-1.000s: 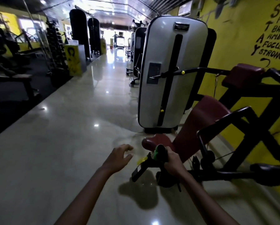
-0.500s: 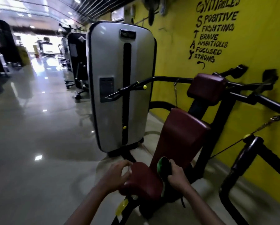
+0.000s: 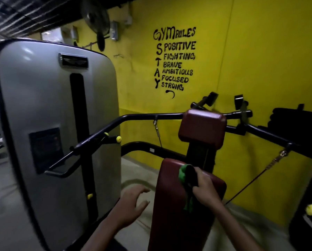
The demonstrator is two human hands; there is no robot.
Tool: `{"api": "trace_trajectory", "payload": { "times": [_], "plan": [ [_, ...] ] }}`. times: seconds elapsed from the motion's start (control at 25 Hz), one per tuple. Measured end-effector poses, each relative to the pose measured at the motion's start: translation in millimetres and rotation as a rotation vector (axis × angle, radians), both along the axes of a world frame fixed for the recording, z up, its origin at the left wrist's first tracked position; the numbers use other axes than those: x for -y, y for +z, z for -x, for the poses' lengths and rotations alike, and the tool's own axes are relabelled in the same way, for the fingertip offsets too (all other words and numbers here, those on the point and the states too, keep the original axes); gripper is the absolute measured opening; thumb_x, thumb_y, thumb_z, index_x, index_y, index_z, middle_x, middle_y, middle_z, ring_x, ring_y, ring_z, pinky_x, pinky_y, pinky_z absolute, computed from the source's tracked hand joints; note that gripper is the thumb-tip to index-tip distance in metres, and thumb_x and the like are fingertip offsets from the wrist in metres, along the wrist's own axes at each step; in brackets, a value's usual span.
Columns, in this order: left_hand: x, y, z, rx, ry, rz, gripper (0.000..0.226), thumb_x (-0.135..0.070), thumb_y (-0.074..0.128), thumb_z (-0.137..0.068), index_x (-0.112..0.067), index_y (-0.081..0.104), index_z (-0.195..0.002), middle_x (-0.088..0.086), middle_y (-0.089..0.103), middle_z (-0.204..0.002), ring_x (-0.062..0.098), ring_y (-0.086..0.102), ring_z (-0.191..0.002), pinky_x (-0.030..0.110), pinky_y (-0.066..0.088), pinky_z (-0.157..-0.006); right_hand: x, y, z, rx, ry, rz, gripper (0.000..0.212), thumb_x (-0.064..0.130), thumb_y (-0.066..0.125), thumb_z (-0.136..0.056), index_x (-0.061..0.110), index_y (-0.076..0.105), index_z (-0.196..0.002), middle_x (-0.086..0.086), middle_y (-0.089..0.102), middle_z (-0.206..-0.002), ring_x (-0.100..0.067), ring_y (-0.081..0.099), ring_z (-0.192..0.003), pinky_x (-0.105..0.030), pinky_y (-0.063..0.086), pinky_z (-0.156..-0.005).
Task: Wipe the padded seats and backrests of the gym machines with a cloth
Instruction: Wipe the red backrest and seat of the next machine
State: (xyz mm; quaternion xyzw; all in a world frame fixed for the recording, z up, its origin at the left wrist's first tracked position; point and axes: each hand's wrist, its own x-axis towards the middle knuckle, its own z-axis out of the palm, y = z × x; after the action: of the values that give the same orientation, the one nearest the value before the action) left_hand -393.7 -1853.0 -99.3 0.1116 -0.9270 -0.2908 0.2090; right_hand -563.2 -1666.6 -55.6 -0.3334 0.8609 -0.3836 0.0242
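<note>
Cloth (image 3: 186,185), green and dark, bunched in curled right hand (image 3: 204,185) and pressed on upper part of maroon backrest (image 3: 171,205); left hand (image 3: 129,205) free just beside pad's left edge, fingers spread and slack, gripping nothing. Judged early on this machine: upper pad (image 3: 202,127) not yet reached, seat out of sight, no wet streak to confirm wiped area. Painted on yellow wall (image 3: 260,60): "GYM RULES", then "STAY" downwards beside POSITIVE, FIGHTING, BRAVE, AMBITIOUS, FOCUSED, STRONG.
</note>
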Motion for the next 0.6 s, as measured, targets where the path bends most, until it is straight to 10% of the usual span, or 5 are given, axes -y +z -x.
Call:
{"api": "trace_trajectory", "payload": {
  "times": [0.32, 0.6],
  "plan": [
    [111.4, 29.3, 157.4, -0.089, -0.411, 0.089, 0.031, -0.021, 0.056, -0.093, -0.014, 0.054, -0.124, 0.000, 0.055, -0.123, 0.010, 0.050, -0.113, 0.006, 0.030, -0.087, 100.4, 66.7, 76.8, -0.385, -0.353, 0.048, 0.054, -0.016, 0.047, -0.066, 0.007, 0.050, -0.115, -0.012, 0.056, -0.105, -0.032, 0.054, -0.100, -0.035, 0.043, -0.076],
    [160.9, 76.0, 268.3, -0.192, -0.570, 0.103, 0.042, -0.023, 0.052, -0.096, -0.015, 0.043, -0.136, -0.002, 0.042, -0.139, 0.013, 0.043, -0.127, 0.015, 0.031, -0.096, 153.6, 124.8, 139.0, -0.627, -0.695, -0.332, 0.067, -0.006, 0.053, -0.078, 0.015, 0.038, -0.139, -0.008, 0.047, -0.131, -0.033, 0.045, -0.118, -0.046, 0.045, -0.093]
  ]
}}
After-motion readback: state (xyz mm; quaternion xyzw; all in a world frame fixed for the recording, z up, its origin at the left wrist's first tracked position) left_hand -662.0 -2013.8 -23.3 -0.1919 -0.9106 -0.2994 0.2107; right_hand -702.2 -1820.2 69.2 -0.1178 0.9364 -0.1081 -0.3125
